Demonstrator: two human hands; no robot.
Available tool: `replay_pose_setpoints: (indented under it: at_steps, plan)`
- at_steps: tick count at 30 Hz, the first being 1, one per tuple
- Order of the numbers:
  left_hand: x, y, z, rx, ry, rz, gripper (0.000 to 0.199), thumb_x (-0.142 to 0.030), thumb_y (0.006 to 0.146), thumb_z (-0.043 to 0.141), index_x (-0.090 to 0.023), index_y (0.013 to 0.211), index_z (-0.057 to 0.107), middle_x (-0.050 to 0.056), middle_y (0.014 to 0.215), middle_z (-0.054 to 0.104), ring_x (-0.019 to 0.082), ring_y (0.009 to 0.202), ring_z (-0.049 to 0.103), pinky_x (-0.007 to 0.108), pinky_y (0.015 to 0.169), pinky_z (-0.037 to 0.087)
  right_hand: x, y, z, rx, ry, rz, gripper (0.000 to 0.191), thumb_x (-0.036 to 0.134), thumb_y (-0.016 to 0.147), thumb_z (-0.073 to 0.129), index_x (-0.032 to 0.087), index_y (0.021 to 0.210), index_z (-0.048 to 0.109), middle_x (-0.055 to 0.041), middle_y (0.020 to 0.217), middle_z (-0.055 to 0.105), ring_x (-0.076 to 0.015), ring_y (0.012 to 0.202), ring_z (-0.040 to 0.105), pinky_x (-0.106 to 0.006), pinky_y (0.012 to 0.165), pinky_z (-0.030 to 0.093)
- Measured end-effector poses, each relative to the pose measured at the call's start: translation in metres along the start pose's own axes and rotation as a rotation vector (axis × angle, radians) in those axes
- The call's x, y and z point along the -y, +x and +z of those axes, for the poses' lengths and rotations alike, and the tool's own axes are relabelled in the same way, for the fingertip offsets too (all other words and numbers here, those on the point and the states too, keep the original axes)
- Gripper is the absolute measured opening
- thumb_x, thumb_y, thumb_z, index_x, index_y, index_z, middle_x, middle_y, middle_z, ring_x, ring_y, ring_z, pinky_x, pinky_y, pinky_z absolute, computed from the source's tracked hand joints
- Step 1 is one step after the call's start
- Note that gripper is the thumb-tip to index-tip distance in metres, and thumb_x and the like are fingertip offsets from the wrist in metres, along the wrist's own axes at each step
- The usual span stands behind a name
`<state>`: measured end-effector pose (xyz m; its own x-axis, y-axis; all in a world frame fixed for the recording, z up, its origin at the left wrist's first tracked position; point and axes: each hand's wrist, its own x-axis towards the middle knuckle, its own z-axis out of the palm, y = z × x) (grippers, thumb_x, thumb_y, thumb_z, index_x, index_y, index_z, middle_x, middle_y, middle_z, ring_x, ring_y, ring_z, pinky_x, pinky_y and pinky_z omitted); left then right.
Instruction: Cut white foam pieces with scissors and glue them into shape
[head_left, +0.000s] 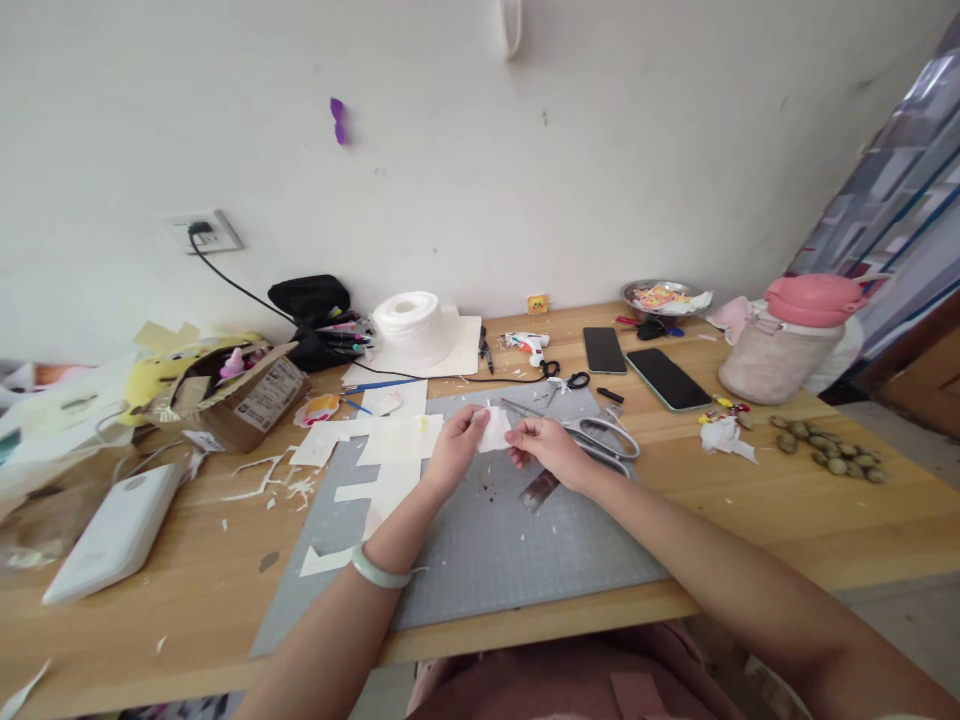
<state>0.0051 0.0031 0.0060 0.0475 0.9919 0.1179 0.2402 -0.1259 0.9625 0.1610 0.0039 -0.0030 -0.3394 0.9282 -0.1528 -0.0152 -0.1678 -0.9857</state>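
Note:
A small piece of white paper (493, 430) is stretched between my two hands over the grey cutting mat (525, 560). My left hand (459, 447) pinches its left edge, and my right hand (549, 448) grips the right edge between thumb and fingers. Scissors (611, 440) with grey handles lie just behind and to the right of my right hand. Under that hand, a dark brown flat strip (538, 492) rests on the mat. Cut white paper sheets (397, 440) spread over the mat's left side, close to my left hand.
Along the back stand a white roll (409, 325), a glue gun (529, 346) and two phones (604, 350). An open cardboard box (247, 400) and a white power bank (116, 535) are at the left. A pink-lidded bottle (787, 340) and small brownish fruits (832, 450) lie right.

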Motion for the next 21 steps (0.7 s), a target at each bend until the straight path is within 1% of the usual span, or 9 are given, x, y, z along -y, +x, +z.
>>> replay_pose_setpoints:
  at_steps: [3, 5, 7, 8, 10, 14, 17, 19, 21]
  plan:
    - [0.001, 0.002, -0.005, 0.022, 0.013, 0.023, 0.024, -0.04, 0.078, 0.048, -0.018, 0.073, 0.054, -0.004, 0.06, 0.047, 0.011, 0.057, 0.041, 0.023, 0.055, 0.034, 0.001, 0.003, -0.002, -0.029, -0.02, -0.014, 0.007, 0.022, 0.077, 0.056, 0.016, 0.074, 0.056, 0.0015, 0.057, 0.058, -0.0104, 0.049, 0.053, -0.025, 0.054, 0.045]
    - [0.001, 0.003, -0.006, 0.034, 0.031, 0.04, 0.021, -0.037, 0.076, 0.049, -0.018, 0.074, 0.055, -0.004, 0.059, 0.047, 0.012, 0.055, 0.042, 0.023, 0.054, 0.033, 0.002, 0.004, -0.004, -0.067, -0.026, -0.05, 0.012, 0.017, 0.077, 0.053, 0.018, 0.089, 0.057, 0.0006, 0.068, 0.062, -0.0108, 0.057, 0.057, -0.025, 0.059, 0.046]
    - [0.0, 0.002, -0.006, 0.058, 0.058, 0.065, 0.019, -0.035, 0.076, 0.051, -0.018, 0.074, 0.057, -0.003, 0.06, 0.05, 0.012, 0.056, 0.043, 0.023, 0.054, 0.034, 0.004, 0.004, -0.004, -0.096, -0.027, -0.088, 0.019, 0.016, 0.076, 0.053, 0.02, 0.095, 0.055, -0.0006, 0.082, 0.064, -0.0106, 0.068, 0.06, -0.024, 0.064, 0.047]
    - [-0.001, 0.001, -0.005, 0.071, 0.063, 0.085, 0.018, -0.034, 0.075, 0.052, -0.017, 0.075, 0.058, -0.002, 0.062, 0.053, 0.013, 0.058, 0.045, 0.024, 0.055, 0.034, 0.004, 0.004, -0.005, -0.094, -0.03, -0.099, 0.016, 0.019, 0.077, 0.053, 0.02, 0.092, 0.056, -0.001, 0.085, 0.064, -0.0108, 0.07, 0.06, -0.024, 0.064, 0.047]
    - [-0.003, -0.001, -0.003, 0.108, 0.037, 0.113, 0.017, -0.033, 0.073, 0.055, -0.017, 0.08, 0.058, -0.001, 0.069, 0.057, 0.013, 0.061, 0.048, 0.024, 0.058, 0.036, 0.004, 0.003, -0.006, -0.061, -0.046, -0.101, 0.012, 0.028, 0.076, 0.057, 0.018, 0.082, 0.058, -0.0009, 0.076, 0.063, -0.0117, 0.063, 0.058, -0.024, 0.06, 0.046]
    - [-0.004, -0.004, 0.003, 0.133, -0.121, 0.018, 0.031, -0.036, 0.07, 0.062, -0.019, 0.094, 0.051, -0.002, 0.069, 0.059, 0.011, 0.056, 0.048, 0.022, 0.054, 0.035, 0.004, 0.001, -0.008, -0.023, -0.085, -0.109, 0.025, 0.039, 0.069, 0.065, 0.017, 0.065, 0.054, 0.0024, 0.057, 0.055, -0.0112, 0.052, 0.053, -0.024, 0.054, 0.044]
    - [-0.001, -0.001, 0.004, 0.105, -0.245, -0.121, 0.033, -0.041, 0.067, 0.064, -0.018, 0.086, 0.051, -0.004, 0.062, 0.055, 0.01, 0.053, 0.047, 0.022, 0.053, 0.034, 0.006, 0.001, -0.008, -0.051, -0.092, -0.136, 0.023, 0.037, 0.071, 0.063, 0.018, 0.063, 0.053, 0.0034, 0.058, 0.054, -0.0108, 0.056, 0.054, -0.024, 0.059, 0.044]
    - [0.002, 0.001, 0.002, 0.156, -0.29, -0.204, 0.032, -0.044, 0.065, 0.063, -0.016, 0.077, 0.054, -0.003, 0.06, 0.054, 0.01, 0.053, 0.046, 0.023, 0.054, 0.035, 0.007, 0.001, -0.007, -0.06, -0.093, -0.137, 0.019, 0.034, 0.072, 0.062, 0.018, 0.065, 0.054, 0.0034, 0.06, 0.055, -0.0105, 0.058, 0.054, -0.023, 0.061, 0.045]
    - [0.003, 0.003, 0.0, 0.191, -0.246, -0.219, 0.031, -0.045, 0.065, 0.061, -0.015, 0.069, 0.056, -0.003, 0.057, 0.052, 0.01, 0.052, 0.044, 0.023, 0.054, 0.034, 0.005, 0.001, -0.006, -0.044, -0.097, -0.106, 0.016, 0.031, 0.071, 0.062, 0.018, 0.066, 0.055, 0.0029, 0.061, 0.057, -0.0104, 0.057, 0.055, -0.023, 0.06, 0.045]
